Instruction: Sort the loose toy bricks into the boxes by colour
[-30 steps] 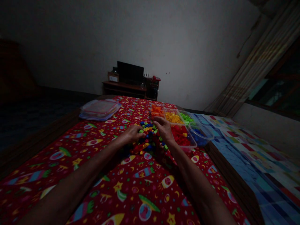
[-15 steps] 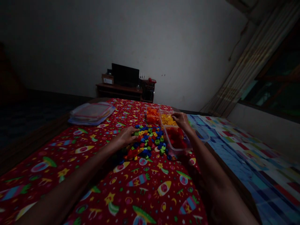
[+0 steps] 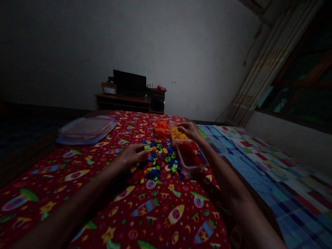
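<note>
A heap of small mixed-colour plastic blocks point(image 3: 159, 159) lies on a red cloth with rocket prints point(image 3: 160, 214). My left hand point(image 3: 131, 154) rests at the heap's left edge, fingers curled and pinching a green block. My right hand point(image 3: 190, 130) reaches over the tub of yellow blocks point(image 3: 178, 133), fingers bent down; what they hold is hidden. Beside it stand a tub of orange blocks point(image 3: 162, 127) and a nearer tub of red blocks point(image 3: 190, 155).
A stack of clear tub lids point(image 3: 85, 128) lies at the far left of the cloth. An empty-looking clear tub point(image 3: 218, 147) sits right of the red one. A chequered cloth point(image 3: 272, 173) covers the surface to the right. A low cabinet with a dark screen point(image 3: 129, 90) stands against the wall.
My right hand left the heap and moved right and away, to above the yellow tub. My left hand stayed at the heap's left edge. The view shifted.
</note>
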Action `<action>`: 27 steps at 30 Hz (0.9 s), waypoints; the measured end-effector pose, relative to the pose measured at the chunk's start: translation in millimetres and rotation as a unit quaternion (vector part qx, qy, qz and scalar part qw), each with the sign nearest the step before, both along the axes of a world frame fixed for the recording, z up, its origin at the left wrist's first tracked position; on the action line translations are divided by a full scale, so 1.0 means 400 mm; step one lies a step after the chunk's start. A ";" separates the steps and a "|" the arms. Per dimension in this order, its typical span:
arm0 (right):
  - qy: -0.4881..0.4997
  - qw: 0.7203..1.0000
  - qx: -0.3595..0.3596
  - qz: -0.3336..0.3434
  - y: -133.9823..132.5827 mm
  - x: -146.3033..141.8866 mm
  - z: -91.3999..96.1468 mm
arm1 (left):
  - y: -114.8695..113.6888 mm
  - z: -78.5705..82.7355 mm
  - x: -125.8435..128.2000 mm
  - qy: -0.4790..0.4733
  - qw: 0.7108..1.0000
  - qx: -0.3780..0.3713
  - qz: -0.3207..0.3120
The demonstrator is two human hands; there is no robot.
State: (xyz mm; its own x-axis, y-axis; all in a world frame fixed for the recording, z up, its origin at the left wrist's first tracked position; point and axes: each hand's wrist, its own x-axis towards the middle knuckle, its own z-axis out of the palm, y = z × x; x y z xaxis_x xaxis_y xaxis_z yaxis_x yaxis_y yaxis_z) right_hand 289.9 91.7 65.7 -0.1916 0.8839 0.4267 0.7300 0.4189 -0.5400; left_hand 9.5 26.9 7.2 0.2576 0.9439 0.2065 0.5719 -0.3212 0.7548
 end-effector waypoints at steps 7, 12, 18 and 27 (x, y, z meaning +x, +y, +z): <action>-0.052 0.960 0.007 0.274 -0.171 -0.206 -0.065 | -0.001 0.004 -0.006 -0.072 0.996 -0.051 -0.014; -0.099 0.968 0.056 0.224 -0.190 -0.219 -0.086 | -0.014 0.009 0.008 -0.054 0.996 -0.068 -0.031; -0.154 0.977 0.085 0.119 -0.154 -0.161 -0.073 | -0.016 0.008 0.014 -0.060 0.996 -0.065 0.005; -0.254 0.946 0.016 -0.202 0.051 0.160 0.060 | -0.004 0.018 -0.006 -0.026 0.998 -0.007 0.051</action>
